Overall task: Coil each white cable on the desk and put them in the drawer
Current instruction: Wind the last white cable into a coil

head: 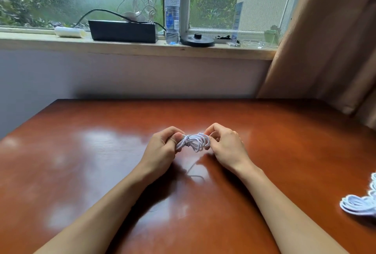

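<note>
Left hand [162, 147], right hand [223, 145] grip cable coil [195, 141]; cords [140, 12] atop black box [122, 31].

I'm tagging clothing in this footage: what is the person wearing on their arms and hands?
The left hand and right hand are bare: no gloves or rings in view. The left forearm and right forearm are uncovered to the picture's bottom edge: no sleeve, watch or bracelet.
</note>
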`<act>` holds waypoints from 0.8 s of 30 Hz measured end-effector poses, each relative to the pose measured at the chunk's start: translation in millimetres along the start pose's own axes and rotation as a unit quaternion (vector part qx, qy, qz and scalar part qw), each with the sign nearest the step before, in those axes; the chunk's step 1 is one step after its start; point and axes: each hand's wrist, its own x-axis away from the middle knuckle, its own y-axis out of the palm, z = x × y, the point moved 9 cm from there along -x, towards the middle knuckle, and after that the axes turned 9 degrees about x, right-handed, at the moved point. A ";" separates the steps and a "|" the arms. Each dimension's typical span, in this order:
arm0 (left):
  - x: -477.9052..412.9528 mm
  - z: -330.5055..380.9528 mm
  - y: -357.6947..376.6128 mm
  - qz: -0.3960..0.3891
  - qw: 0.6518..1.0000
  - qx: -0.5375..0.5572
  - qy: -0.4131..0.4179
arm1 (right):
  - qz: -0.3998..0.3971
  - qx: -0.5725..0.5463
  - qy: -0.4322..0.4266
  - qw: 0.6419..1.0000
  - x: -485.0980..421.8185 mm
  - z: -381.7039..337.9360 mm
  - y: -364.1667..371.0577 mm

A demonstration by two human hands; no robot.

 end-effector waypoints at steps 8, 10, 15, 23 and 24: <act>-0.4 -5.5 -20.6 0.106 0.994 0.011 -0.021 | -0.078 -0.078 -0.035 0.993 5.6 -11.9 20.1; -1.1 -5.8 -26.0 0.127 0.992 -0.002 -0.016 | -0.100 -0.099 -0.056 0.988 8.6 -20.9 24.6; -0.7 -1.7 -34.0 0.168 0.984 -0.066 0.005 | -0.136 -0.123 -0.092 0.979 17.1 -38.8 27.5; 1.5 18.1 -37.9 0.175 0.956 -0.220 0.089 | -0.160 -0.150 -0.129 0.967 22.8 -52.8 27.3; 1.0 17.9 -38.3 0.171 0.953 -0.231 0.094 | -0.155 -0.147 -0.131 0.968 23.6 -54.0 26.7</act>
